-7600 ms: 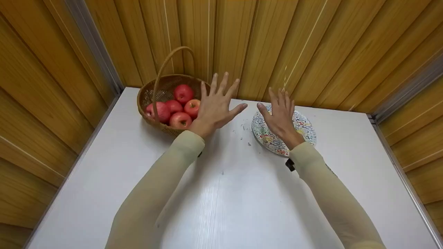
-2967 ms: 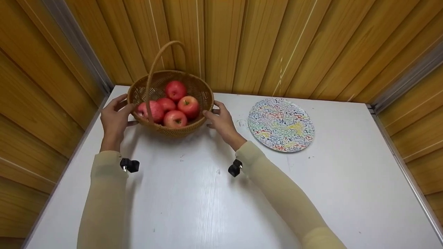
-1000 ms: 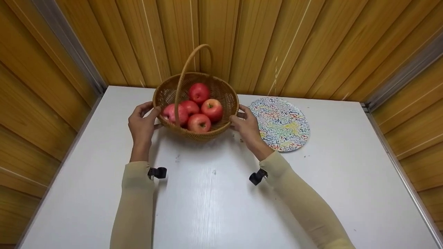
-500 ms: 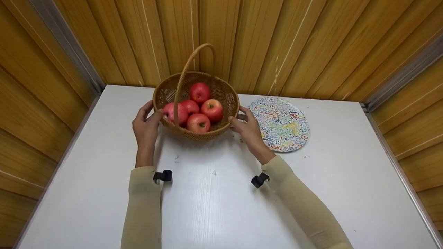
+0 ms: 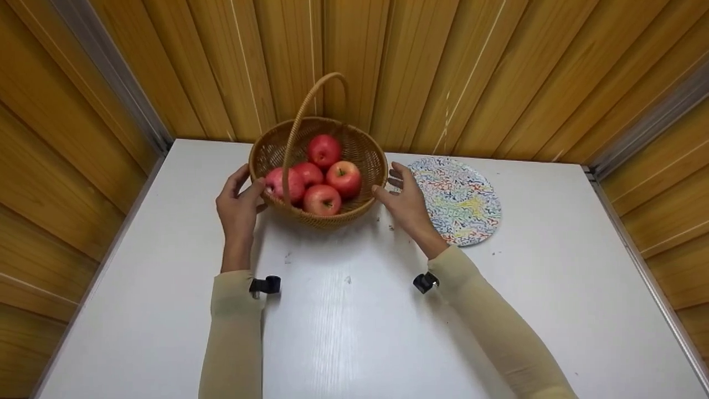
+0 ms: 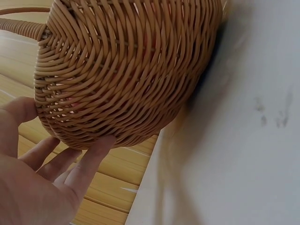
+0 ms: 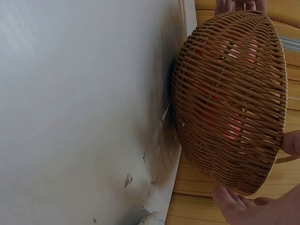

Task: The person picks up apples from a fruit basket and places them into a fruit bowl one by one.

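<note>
A brown wicker basket (image 5: 318, 220) with a tall arched handle (image 5: 295, 124) stands on the white table, holding several red apples (image 5: 322, 200). My left hand (image 5: 238, 213) holds its left side, the thumb at the rim. In the left wrist view, fingertips (image 6: 104, 144) touch the woven wall from below. On the right side, my right hand (image 5: 409, 208) has its thumb by the rim and its other fingers extended, apart from the basket in the head view. A round plate-like board (image 5: 465, 202) with a multicoloured pattern lies beside my right hand, which covers its left edge.
Wood-look panels (image 5: 421, 72) rise close behind the basket and along both sides of the white table (image 5: 343, 332). A small black wrist camera (image 5: 426, 282) is on each sleeve. Dark marks (image 7: 129, 180) spot the tabletop near the basket.
Both hands first hovered with spread fingers, then took the basket by its sides. It moved right, towards the patterned board. In the last half second, the right fingers have come away from its side.
</note>
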Motion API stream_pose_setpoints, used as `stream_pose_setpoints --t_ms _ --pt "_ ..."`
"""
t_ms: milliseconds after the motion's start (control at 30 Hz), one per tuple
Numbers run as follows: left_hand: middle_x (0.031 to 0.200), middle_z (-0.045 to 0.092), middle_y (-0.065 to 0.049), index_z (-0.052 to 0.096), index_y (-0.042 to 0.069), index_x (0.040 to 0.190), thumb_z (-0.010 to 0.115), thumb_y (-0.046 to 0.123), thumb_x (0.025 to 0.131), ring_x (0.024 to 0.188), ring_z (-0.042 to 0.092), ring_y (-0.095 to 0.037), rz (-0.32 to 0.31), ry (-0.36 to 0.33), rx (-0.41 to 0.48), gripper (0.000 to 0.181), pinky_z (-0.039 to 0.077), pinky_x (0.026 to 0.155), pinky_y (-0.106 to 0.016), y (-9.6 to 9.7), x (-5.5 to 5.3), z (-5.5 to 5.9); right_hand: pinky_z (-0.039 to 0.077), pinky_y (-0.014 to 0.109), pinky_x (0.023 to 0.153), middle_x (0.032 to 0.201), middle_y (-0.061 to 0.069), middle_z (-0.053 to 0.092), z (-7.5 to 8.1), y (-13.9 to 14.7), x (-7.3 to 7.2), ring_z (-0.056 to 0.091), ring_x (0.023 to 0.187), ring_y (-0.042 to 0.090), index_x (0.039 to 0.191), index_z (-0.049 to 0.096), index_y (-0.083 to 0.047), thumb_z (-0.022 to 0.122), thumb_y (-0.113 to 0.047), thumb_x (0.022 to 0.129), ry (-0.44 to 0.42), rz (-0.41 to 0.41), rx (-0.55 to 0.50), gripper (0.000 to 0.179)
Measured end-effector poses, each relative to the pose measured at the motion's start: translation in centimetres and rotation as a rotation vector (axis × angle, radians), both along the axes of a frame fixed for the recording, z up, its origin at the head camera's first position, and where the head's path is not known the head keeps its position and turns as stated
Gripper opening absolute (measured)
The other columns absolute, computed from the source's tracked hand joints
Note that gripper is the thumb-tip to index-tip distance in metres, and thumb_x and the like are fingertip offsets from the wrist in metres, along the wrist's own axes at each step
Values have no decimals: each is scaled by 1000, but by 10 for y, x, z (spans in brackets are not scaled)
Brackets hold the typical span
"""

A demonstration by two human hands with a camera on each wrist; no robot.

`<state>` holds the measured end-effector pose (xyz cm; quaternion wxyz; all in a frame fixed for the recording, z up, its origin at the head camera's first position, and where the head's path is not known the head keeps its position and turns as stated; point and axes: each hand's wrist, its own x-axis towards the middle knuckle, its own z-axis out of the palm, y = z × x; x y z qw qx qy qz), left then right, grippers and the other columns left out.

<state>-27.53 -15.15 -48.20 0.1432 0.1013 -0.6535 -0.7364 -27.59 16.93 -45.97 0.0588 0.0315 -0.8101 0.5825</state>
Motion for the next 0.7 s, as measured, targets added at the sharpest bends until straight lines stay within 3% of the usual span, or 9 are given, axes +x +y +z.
stream_pose_setpoints --t_ms 200,300,467,700 --pt "153 58 -3 64 17 148 73 22 102 121 68 -22 10 18 -5 47 64 79 -36 0 1 0 47 42 113 150 20 52 7 -7 -11 49 142 29 154 49 3 74 -9 99 390 33 164 62" --pt "153 58 -3 64 15 148 73 22 101 121 69 -22 5 24 0 48 65 79 -36 2 1 -1 49 48 111 146 24 53 9 -10 -18 52 138 35 152 50 6 76 -5 97 474 111 206 62" --pt "154 57 -4 64 15 148 74 24 101 122 69 -22 -1 29 4 48 64 80 -38 3 2 -3 46 53 112 146 26 53 12 -14 -29 52 137 39 153 48 5 80 -6 94 422 178 246 68" --pt "153 58 -3 64 16 147 74 23 102 121 68 -21 11 33 -6 47 64 80 -37 1 3 -3 42 49 116 150 22 52 15 -19 -40 50 140 35 157 44 2 82 -21 96 270 214 306 75"
